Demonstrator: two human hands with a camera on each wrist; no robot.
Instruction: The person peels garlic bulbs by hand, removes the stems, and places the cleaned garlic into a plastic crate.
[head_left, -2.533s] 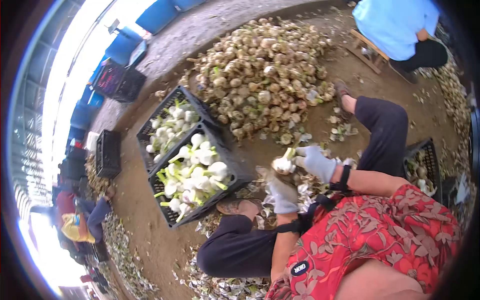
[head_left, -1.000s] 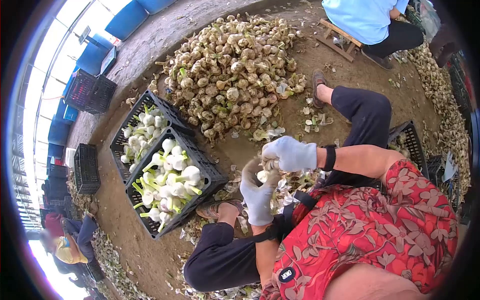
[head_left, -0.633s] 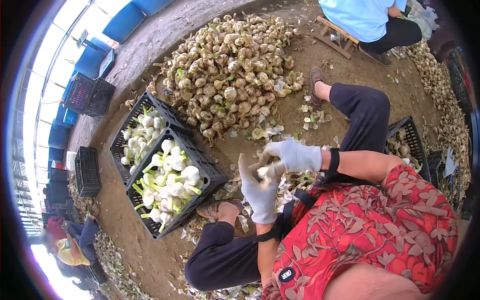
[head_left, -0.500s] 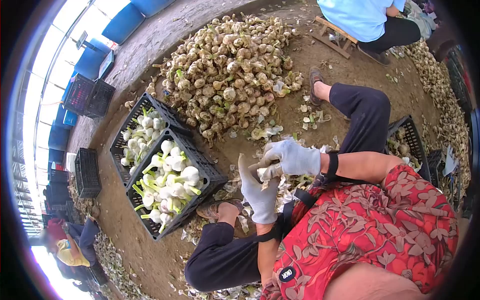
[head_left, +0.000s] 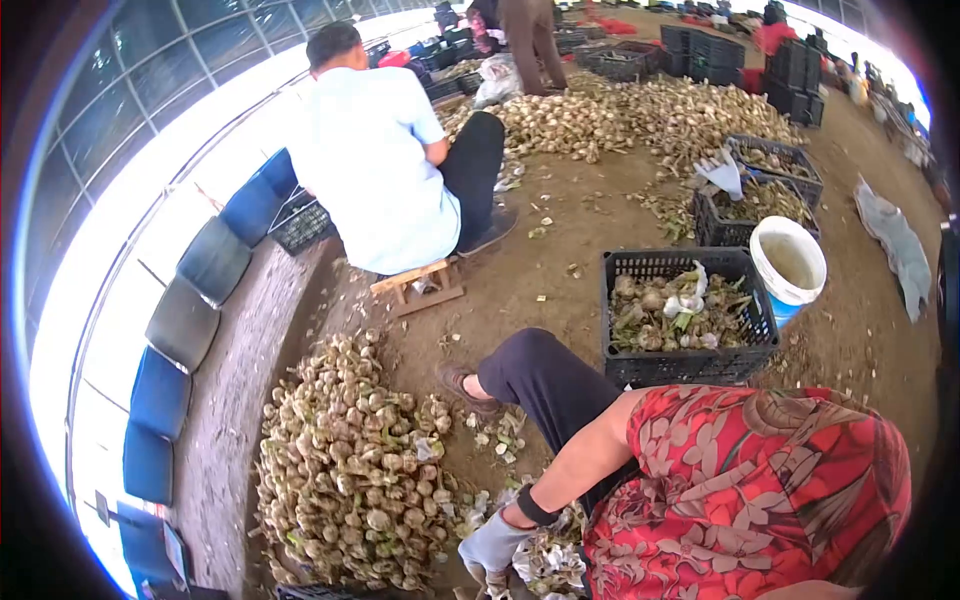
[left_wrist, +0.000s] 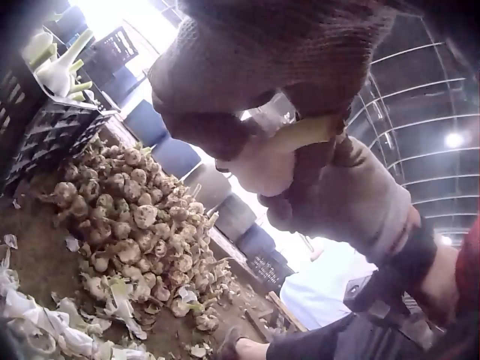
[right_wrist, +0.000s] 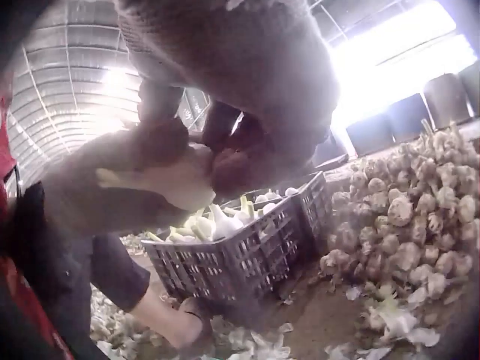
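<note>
A pale garlic bulb (left_wrist: pixel 259 169) with its stem attached is held between both gloved hands, seen best in the wrist views. My left hand (right_wrist: pixel 97 184) grips it, with the bulb (right_wrist: pixel 184 180) lying across the glove and the stem pointing back toward the wrist. My right hand (head_left: pixel 492 548) bends over the same bulb, its fingers pinching at the bulb's side in the right wrist view. In the head view only the right glove shows well, at the bottom edge; the left is mostly out of frame.
A heap of unpeeled garlic (head_left: pixel 350 470) lies beside the legs. A black crate (right_wrist: pixel 232 262) holds clean white bulbs. Another crate (head_left: pixel 690 320) with trimmings, a white bucket (head_left: pixel 788 262) and a person in light blue (head_left: pixel 370 170) on a low stool are nearby. Papery skins (head_left: pixel 550 560) litter the ground.
The head view has swung to the right, bringing the seated person, crates and bucket into the picture and taking the clean-garlic crates out. Both hands stay together, now low in the head view.
</note>
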